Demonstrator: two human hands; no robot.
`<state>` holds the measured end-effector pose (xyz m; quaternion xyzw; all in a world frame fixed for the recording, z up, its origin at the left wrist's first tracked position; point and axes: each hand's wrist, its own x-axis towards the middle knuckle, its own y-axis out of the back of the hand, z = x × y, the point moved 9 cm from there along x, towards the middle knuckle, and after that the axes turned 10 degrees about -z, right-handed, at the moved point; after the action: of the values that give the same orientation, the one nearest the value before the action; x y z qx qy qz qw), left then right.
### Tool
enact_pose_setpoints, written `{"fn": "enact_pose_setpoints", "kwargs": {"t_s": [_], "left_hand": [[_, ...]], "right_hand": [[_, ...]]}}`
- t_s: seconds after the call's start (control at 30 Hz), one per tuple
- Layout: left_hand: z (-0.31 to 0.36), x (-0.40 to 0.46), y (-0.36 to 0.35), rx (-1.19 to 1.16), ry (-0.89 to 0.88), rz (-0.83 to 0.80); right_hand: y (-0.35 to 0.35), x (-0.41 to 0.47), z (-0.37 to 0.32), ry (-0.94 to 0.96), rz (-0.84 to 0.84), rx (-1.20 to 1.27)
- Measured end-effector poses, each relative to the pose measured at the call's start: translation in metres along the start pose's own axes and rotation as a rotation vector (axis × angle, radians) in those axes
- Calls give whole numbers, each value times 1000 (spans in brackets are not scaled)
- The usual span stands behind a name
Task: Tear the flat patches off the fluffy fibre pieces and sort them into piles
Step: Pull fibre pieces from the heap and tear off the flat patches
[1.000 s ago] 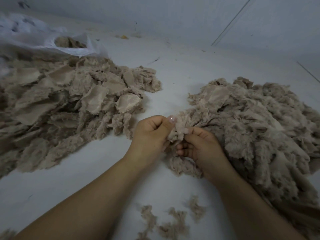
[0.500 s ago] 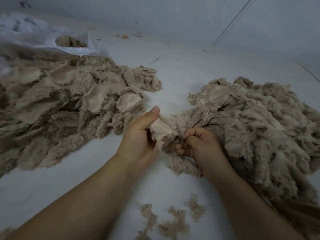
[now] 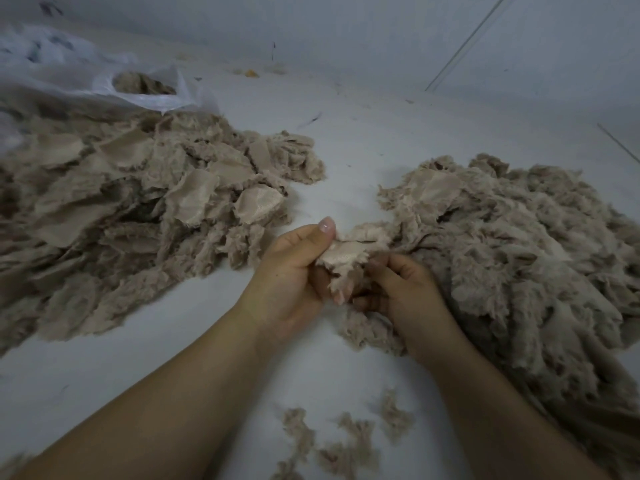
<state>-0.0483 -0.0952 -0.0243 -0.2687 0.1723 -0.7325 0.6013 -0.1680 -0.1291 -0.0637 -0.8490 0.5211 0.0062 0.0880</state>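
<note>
Patch [image 3: 341, 259] of flat, woven beige cloth lies between the two hands, its long side running left to right, frayed fluff hanging from its lower edge. The left hand [image 3: 294, 271] pinches its left end, thumb on top pointing away. The right hand [image 3: 401, 289] has its fingers [image 3: 381, 271] curled around the fluffy right end. Left of the hands on the white worktop [image 3: 346, 140] sits a pile of flat pieces [image 3: 121, 209]; right, a fluffy heap [image 3: 519, 244]. Loose tufts [image 3: 332, 441] lie near the forearms.
</note>
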Motion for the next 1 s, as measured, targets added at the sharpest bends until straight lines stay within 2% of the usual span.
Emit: {"fn": "enact_pose_setpoints", "kwargs": {"t_s": [0.13,0.27,0.3,0.4,0.57,0.63,0.73,0.8,0.9,1.0], "left_hand": [[-9,-2,5,155,89,28],[-20,-3,0,230,202,-56],[-21,-3,1,225,196,-47],[-18,-1,9,217,141,34],[-6,0,17,267,50,147],[-6,1,16,307,65,108],[-11,0,12,327,131,-1],[-10,0,9,313,131,-12],[-5,1,16,281,84,84],[-6,-1,21,312,128,120]], "right_hand": [[0,-2,-4,36,-19,27],[-13,-5,-8,79,-183,109],[-14,-5,-10,102,-191,61],[-4,-5,-12,119,-75,-68],[-5,-3,-5,-42,-77,158],[-8,-5,-7,-60,-117,207],[-10,-6,-9,4,-150,85],[-18,-8,-12,78,-223,37],[-11,-6,-14,100,-131,-31],[-4,-5,-9,57,-55,32]]}}
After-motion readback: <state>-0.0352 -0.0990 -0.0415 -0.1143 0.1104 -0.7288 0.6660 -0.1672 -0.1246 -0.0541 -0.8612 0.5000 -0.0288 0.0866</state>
